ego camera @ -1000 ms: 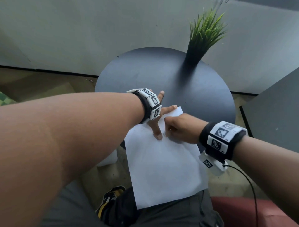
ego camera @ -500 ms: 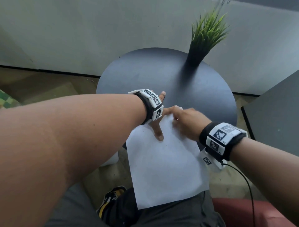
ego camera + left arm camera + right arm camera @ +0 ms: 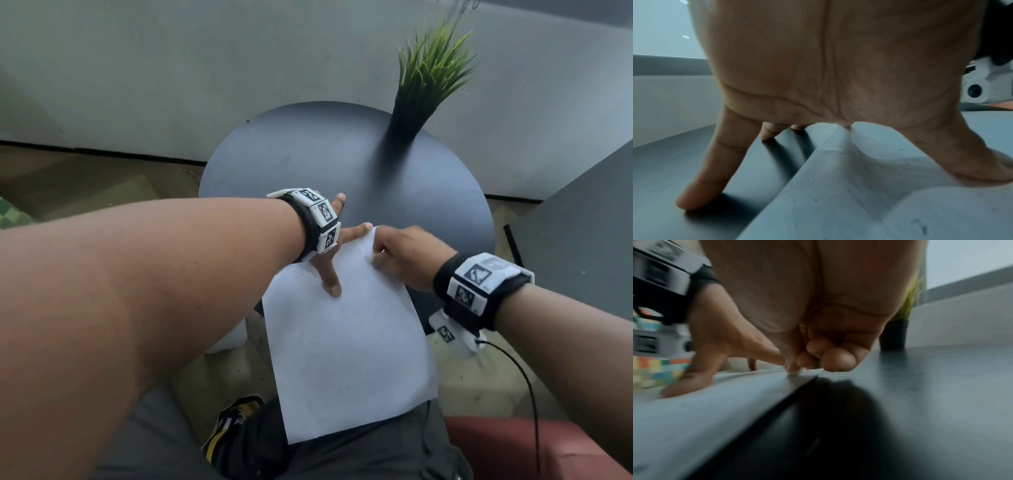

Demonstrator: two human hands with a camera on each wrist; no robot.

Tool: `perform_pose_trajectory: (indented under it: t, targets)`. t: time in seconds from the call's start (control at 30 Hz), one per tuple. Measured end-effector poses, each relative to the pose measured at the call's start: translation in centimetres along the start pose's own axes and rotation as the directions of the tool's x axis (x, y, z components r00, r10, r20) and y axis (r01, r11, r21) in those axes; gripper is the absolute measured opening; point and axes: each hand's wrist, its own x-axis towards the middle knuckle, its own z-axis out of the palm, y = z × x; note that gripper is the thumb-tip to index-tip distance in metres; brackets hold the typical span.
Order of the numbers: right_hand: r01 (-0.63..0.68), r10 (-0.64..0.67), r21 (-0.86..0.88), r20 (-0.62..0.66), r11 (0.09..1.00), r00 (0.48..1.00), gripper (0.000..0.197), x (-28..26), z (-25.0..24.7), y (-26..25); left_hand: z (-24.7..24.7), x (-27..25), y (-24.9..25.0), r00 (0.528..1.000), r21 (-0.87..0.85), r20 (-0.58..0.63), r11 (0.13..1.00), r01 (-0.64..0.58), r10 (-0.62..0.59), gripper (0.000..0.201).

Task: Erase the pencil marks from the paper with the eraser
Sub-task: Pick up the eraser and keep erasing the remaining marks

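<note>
A person's right hand [image 3: 407, 255] pinches a small eraser [image 3: 795, 371] against the far right corner of the paper [image 3: 346, 342], whose long axis runs toward the body, overhanging the round bench [image 3: 308, 154]; beside it, the left hand [image 3: 334, 253] presses spread, straight fingers [image 3: 702, 178] flat.

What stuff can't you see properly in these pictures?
- Eraser: only a pale, blurred tip shows under the right hand in the right wrist view; the head view hides it behind the fingers.
- Pencil marks: too faint on the paper in the head view; a few small dark marks show in the left wrist view.
- Left hand: mostly covered by the wristband in the head view.
- Plant: half hidden by the right hand in the right wrist view.
</note>
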Motion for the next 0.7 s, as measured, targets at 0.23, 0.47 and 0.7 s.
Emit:
perform_pose_trajectory:
  t: [0.23,0.47,0.7]
  targets:
    - [-0.110,0.114,0.139,-0.025,0.984,0.993,0.017,0.4,0.3,0.5,0.0,0.0,0.4,0.999,-0.150,-0.015,0.988,0.026,-0.029,0.128]
    - [-0.140,0.157,0.143,-0.120,0.980,0.980,0.013,0.5,0.0,0.5,0.9,0.4,1.0,0.998,-0.151,-0.037,0.988,0.042,-0.048,0.134]
    - [0.020,-0.020,0.053,-0.006,0.998,1.000,0.010,-1.4,-0.1,0.1,0.8,0.6,1.1,0.999,-0.155,-0.014,0.987,0.045,-0.048,0.137]
